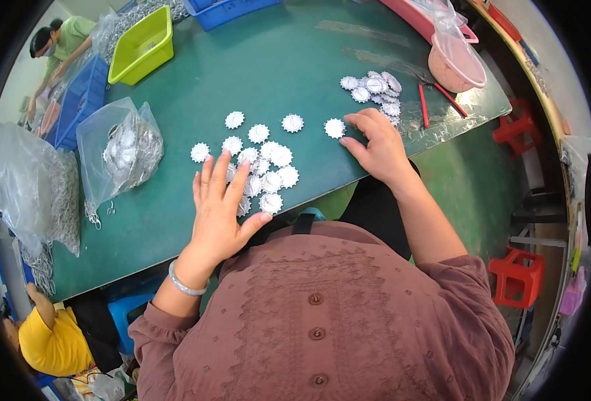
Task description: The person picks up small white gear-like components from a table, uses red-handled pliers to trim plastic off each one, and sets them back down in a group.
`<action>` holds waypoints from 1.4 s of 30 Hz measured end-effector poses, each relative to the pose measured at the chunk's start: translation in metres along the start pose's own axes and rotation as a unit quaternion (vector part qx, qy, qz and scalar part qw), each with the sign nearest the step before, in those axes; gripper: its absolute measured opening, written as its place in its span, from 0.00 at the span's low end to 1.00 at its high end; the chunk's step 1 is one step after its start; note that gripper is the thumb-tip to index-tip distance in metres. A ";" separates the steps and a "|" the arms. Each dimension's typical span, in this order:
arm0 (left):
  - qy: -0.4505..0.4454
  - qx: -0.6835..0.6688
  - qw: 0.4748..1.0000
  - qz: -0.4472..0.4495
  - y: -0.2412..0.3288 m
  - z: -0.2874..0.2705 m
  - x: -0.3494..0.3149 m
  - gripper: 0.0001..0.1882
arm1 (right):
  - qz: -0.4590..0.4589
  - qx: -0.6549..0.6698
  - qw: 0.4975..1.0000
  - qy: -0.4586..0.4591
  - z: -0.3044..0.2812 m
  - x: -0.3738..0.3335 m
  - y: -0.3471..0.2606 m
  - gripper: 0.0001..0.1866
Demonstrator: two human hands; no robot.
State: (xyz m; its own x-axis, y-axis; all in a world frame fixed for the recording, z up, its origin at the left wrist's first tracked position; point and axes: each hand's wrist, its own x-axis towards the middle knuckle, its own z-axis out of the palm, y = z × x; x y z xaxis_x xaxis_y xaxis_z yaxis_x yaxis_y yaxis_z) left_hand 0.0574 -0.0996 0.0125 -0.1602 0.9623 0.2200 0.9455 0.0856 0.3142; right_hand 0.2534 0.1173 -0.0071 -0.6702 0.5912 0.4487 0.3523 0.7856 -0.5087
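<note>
Several silvery-white toothed metal discs lie in a loose cluster on the green table, some overlapping. My left hand rests over the left side of this cluster, fingers spread, hiding part of some discs. A single toothed disc lies farther right, at the fingertips of my right hand. The thumb and fingers of that hand are apart at the disc's right edge; whether they touch it I cannot tell. Beyond it sits a second heap of toothed discs.
Red-handled pliers and a pink tub are at the right. On the left stand a clear bag of metal parts, a yellow-green bin and a blue crate. Two people work nearby. Red stools stand on the floor.
</note>
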 end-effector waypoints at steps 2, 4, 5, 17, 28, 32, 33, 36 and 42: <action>-0.015 0.040 0.999 -0.008 0.000 0.005 0.006 0.36 | -0.009 -0.021 1.000 0.020 0.004 0.000 0.002 0.13; -0.003 0.039 0.999 -0.023 -0.005 0.009 0.009 0.34 | -0.007 -0.027 0.999 0.019 0.005 0.000 0.002 0.11; -0.001 0.038 0.999 -0.028 -0.007 0.010 0.010 0.34 | -0.009 -0.025 0.999 0.027 0.007 0.000 0.003 0.11; 0.096 -0.014 0.994 -0.047 -0.014 0.007 -0.003 0.27 | -0.027 -0.020 0.999 0.038 0.010 0.000 0.002 0.05; 0.165 -0.034 0.983 -0.068 -0.021 0.011 -0.014 0.21 | -0.097 -0.116 0.986 -0.076 0.029 0.071 0.011 0.04; 0.174 -0.039 0.982 -0.064 -0.020 0.011 -0.015 0.20 | -0.089 -0.059 0.987 -0.117 0.032 0.080 -0.001 0.09; 0.176 -0.042 0.981 -0.064 -0.020 0.011 -0.015 0.20 | -0.088 -0.024 0.986 -0.139 0.032 0.077 -0.006 0.10; 0.181 -0.051 0.980 -0.062 -0.021 0.011 -0.016 0.19 | -0.088 0.006 0.983 -0.161 0.037 0.069 -0.017 0.13; 0.183 -0.072 0.979 -0.060 -0.021 0.010 -0.015 0.18 | -0.071 0.031 0.990 -0.121 0.044 0.063 -0.015 0.11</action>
State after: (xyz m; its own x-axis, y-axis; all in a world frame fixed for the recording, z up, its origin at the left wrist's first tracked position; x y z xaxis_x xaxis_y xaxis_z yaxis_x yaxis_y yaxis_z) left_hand 0.0426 -0.1128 -0.0067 -0.3836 0.7878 0.4820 0.8683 0.1298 0.4788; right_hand 0.1769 0.1344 -0.0036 -0.8490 0.4093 0.3340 0.2078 0.8400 -0.5011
